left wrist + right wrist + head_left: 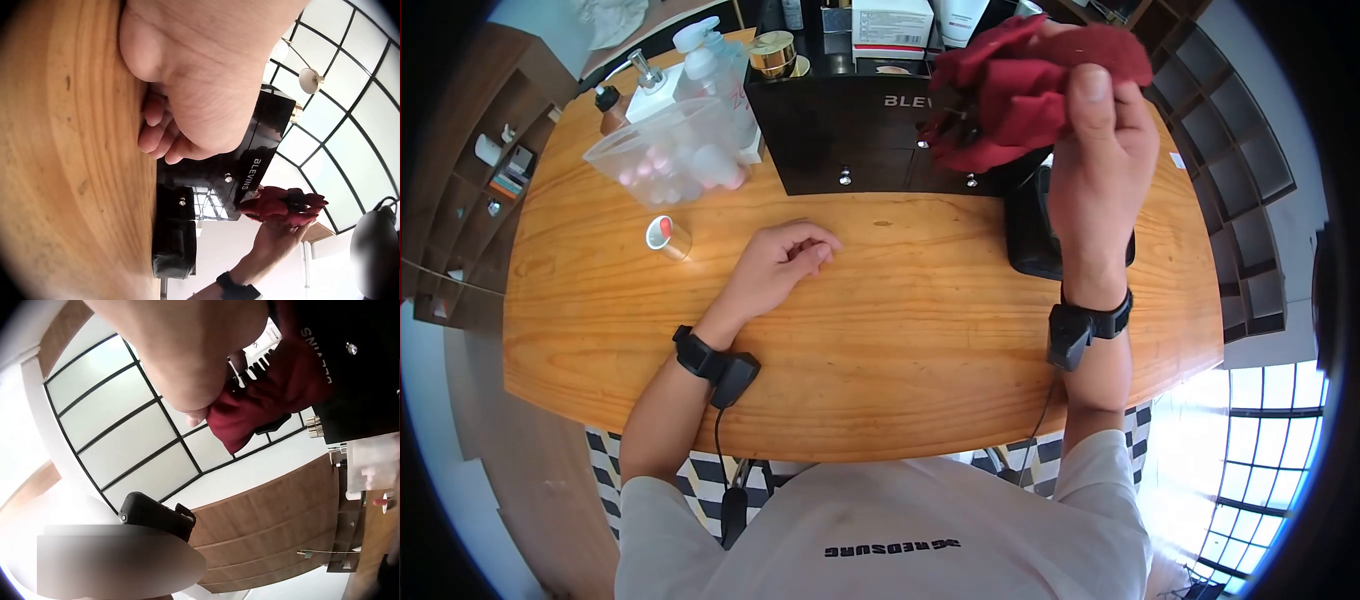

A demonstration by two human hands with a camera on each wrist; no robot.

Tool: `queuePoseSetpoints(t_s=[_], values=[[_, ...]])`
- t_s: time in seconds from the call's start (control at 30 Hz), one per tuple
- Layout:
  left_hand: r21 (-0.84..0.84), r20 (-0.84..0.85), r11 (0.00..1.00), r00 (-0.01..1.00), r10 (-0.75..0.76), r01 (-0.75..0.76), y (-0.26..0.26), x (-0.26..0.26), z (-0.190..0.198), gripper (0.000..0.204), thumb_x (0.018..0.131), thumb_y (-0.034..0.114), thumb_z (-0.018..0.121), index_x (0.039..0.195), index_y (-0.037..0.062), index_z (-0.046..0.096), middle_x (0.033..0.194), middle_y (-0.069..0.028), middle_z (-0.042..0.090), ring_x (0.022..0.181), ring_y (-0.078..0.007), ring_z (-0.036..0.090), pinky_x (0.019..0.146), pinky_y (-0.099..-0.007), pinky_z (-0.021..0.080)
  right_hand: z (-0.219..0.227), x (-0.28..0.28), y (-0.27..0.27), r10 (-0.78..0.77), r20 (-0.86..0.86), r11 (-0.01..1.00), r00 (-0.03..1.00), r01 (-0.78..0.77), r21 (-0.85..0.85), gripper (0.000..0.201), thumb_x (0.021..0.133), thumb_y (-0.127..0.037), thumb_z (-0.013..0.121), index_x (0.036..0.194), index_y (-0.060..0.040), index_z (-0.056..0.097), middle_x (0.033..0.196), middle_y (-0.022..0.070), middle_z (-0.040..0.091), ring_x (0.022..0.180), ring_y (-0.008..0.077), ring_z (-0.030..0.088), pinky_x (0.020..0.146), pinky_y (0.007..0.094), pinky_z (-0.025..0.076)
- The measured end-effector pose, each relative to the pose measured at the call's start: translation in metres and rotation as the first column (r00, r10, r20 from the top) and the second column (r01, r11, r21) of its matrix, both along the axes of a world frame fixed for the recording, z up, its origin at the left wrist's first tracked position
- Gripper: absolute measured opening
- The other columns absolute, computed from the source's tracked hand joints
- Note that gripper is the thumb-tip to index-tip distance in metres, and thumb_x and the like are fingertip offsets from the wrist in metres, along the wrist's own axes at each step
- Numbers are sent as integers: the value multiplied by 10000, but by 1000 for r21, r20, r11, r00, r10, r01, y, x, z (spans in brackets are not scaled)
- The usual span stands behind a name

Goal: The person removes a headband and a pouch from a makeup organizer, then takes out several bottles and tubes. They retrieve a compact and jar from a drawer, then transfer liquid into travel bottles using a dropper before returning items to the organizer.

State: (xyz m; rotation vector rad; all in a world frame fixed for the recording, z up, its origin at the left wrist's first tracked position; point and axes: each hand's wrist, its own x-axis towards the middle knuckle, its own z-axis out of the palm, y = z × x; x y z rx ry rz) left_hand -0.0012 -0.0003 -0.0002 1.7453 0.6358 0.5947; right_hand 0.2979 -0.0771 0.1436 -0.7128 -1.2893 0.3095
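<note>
My right hand (1105, 190) is raised over the right end of the black drawer box (840, 150). Between its thumb and fingers it pinches a dark red fabric hair claw clip (1025, 110). Black comb-like teeth show under the folds of cloth in the right wrist view, where the clip (269, 400) is partly covered by the hand. My left hand (775, 265) rests on the wooden table (880, 340), its fingers loosely curled with nothing in them. In the left wrist view, the heel of this hand (194, 81) lies against the tabletop.
Bottles and jars stand on the drawer box, among them a gold-lidded jar (773, 52) and a white carton (892, 28). At left are a clear bin (620, 150), pump bottles (700, 60) and a small cup (668, 237). A black pouch (1030, 235) lies below my right hand.
</note>
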Motion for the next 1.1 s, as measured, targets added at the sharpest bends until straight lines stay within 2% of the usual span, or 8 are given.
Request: queuePoseSetpoints(t_s=[0.27, 0.43, 0.53, 0.63, 0.8, 0.97, 1.07, 1.1], values=[[-17, -8, 1000, 1000, -23, 23, 2, -1, -1, 145, 1001, 66, 661, 1113, -10, 714, 887, -15, 676, 753, -71, 603, 687, -231, 501, 4, -11, -17, -54, -10, 994, 998, 55, 95, 452, 1071, -334, 590, 1271, 71, 590, 1278, 170, 664, 1134, 239, 647, 1029, 382, 494], [-126, 135, 990, 990, -45, 62, -1, -5, 2, 379, 1043, 327, 587, 1272, 32, 654, 1034, -26, 681, 935, -111, 616, 793, -271, 490, 32, -52, -56, 227, 356, 913, 906, -71, -401, 370, 939, -325, 759, 1077, 12, 690, 1069, 125, 725, 919, 198, 694, 783, 324, 552], [-107, 235, 991, 971, -48, 75, 1, -3, 3, 608, 1039, 540, 486, 1395, 53, 569, 1172, -54, 659, 1073, -148, 599, 882, -305, 468, 26, -69, -54, 390, 692, 883, 607, -34, -468, 275, 875, -262, 781, 864, -13, 665, 813, 154, 652, 759, 367, 648, 704, 431, 515], [-110, 332, 991, 943, -37, 78, 4, 0, 6, 787, 1007, 664, 437, 1487, 42, 464, 1362, -101, 588, 1221, -193, 562, 1003, -344, 425, 4, -90, -52, 624, 712, 730, 323, 84, -678, 361, 919, -375, 742, 848, -35, 648, 815, 133, 655, 778, 360, 653, 683, 451, 499], [-65, 343, 996, 939, -31, 56, 5, -1, 6, 873, 978, 715, 433, 1519, 30, 421, 1529, -130, 489, 1374, -221, 475, 1118, -385, 355, -42, -108, -38, 758, 622, 626, 195, 49, -779, 415, 956, -412, 690, 864, -11, 640, 846, 156, 664, 834, 381, 652, 742, 471, 507], [147, 163, 984, 978, -128, 104, 6, -4, 10, 580, 988, 305, 636, 1493, 64, 481, 1497, -99, 522, 1365, -204, 466, 1127, -377, 357, -48, -108, -34, 786, 597, 606, 161, -14, -795, 444, 958, -447, 682, 866, -15, 636, 875, 152, 674, 876, 386, 653, 767, 481, 511], [45, 195, 993, 974, -112, 105, 0, -1, 5, 589, 842, -48, 558, 1423, 46, 557, 1443, -79, 557, 1338, -226, 499, 1101, -348, 404, -28, -88, -27, 736, 653, 647, 182, 97, -756, 381, 938, -403, 717, 934, -25, 669, 907, 140, 686, 883, 376, 660, 781, 468, 518], [40, 164, 992, 979, -122, 117, 0, -1, 4, 631, 783, -121, 503, 1387, 38, 589, 1406, -79, 578, 1326, -244, 516, 1087, -335, 424, -25, -78, -24, 575, 751, 784, 326, 42, -619, 342, 917, -365, 744, 978, -32, 689, 909, 138, 690, 887, 366, 663, 781, 452, 526]])
